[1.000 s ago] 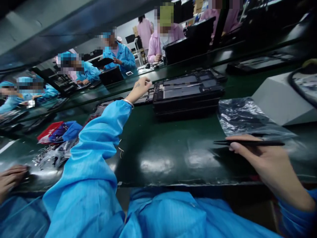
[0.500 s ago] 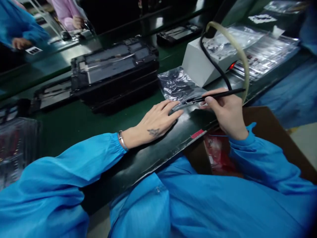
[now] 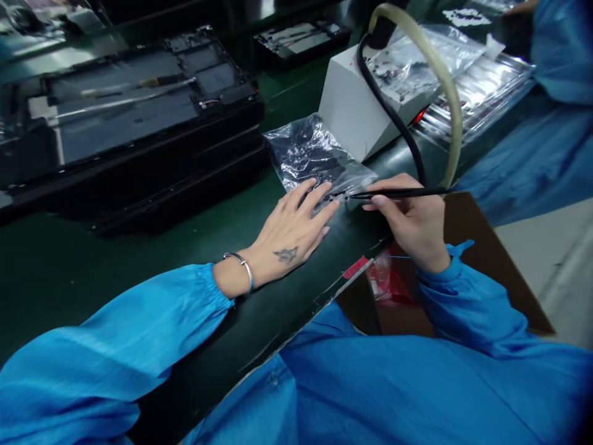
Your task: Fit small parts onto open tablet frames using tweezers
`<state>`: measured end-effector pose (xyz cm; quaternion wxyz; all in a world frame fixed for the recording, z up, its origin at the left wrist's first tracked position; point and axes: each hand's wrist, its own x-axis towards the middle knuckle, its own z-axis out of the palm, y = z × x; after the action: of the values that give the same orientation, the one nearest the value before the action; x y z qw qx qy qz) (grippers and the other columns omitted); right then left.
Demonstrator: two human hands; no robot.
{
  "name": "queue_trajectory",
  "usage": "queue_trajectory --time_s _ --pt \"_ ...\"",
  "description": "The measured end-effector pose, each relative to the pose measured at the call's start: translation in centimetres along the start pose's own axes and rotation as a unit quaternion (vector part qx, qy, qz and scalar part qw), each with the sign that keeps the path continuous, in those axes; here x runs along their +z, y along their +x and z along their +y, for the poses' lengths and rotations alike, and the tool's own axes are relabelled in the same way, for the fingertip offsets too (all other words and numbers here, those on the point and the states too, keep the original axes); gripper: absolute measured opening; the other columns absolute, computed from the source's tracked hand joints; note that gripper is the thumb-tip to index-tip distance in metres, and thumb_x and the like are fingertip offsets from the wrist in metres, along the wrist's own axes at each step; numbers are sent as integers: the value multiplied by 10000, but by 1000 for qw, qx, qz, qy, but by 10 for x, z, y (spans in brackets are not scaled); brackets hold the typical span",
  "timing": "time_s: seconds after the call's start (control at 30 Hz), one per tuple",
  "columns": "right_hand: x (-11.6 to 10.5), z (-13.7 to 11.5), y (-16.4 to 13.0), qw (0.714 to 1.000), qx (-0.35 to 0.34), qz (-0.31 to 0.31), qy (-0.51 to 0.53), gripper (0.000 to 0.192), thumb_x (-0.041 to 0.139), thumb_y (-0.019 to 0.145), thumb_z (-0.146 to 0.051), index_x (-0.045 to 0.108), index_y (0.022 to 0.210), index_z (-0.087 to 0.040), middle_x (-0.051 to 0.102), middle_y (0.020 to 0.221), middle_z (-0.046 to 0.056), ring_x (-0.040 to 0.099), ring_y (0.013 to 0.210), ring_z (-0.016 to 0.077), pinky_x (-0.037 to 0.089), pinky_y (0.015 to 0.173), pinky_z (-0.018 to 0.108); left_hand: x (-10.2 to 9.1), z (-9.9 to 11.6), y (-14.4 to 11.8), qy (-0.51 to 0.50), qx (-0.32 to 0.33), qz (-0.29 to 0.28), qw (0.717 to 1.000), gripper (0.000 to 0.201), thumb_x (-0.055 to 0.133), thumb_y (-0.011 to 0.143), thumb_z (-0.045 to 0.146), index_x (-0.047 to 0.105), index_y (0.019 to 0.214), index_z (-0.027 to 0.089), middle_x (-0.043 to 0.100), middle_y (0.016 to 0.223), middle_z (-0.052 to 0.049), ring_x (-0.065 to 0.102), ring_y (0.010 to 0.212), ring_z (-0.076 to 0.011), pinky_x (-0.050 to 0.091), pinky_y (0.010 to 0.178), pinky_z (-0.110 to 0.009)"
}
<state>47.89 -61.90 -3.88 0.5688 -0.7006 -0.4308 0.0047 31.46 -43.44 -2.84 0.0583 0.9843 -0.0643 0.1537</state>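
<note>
A clear plastic bag holding small dark parts lies on the green bench, next to the white box-shaped device. My left hand rests palm down, its spread fingertips on the bag's near edge. Between the thumb and fingers of my right hand is a pair of black tweezers. Their tips point left and reach the bag's opening, close to my left fingertips. Small black bits show around the tips, but whether the tweezers grip one I cannot tell.
Stacked black plastic housings stand on the left, with another housing behind. The white device carries another bag; a pale hose and black cable arch in front. Clear trays and a co-worker's blue sleeve are right. Below is a cardboard box.
The view has shifted, and the stacked housings appear larger and farther left. The tweezers lie more level, with their tips lower. My left fingers are more spread at the bag.
</note>
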Motion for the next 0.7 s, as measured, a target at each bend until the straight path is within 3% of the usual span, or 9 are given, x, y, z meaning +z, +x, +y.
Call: queue_trajectory --time_s 0.2,0.43,0.7 --pt "0 4 -1 998 -37 -16 -55 141 692 1003 -302 784 1109 -295 732 1037 23 718 820 163 609 734 325 1 0 0 0 2 0 1000 380 465 1090 262 517 1453 163 414 1637 -196 333 1553 -399 449 1186 -610" --pt "3 3 -3 999 -29 19 -3 127 704 995 -304 793 1083 -322 710 1028 14 711 798 146 607 675 296 0 0 0 2 2 5 1000 360 464 1084 241 553 1428 179 414 1633 -192 330 1557 -399 440 1189 -622" --pt "1 4 -3 997 -46 -28 -59 142 685 1010 -281 773 1117 -313 744 1054 7 725 924 181 592 798 344 0 -1 0 3 5 -4 1000 382 469 1076 245 558 1440 168 404 1633 -204 322 1555 -416 422 1199 -633"
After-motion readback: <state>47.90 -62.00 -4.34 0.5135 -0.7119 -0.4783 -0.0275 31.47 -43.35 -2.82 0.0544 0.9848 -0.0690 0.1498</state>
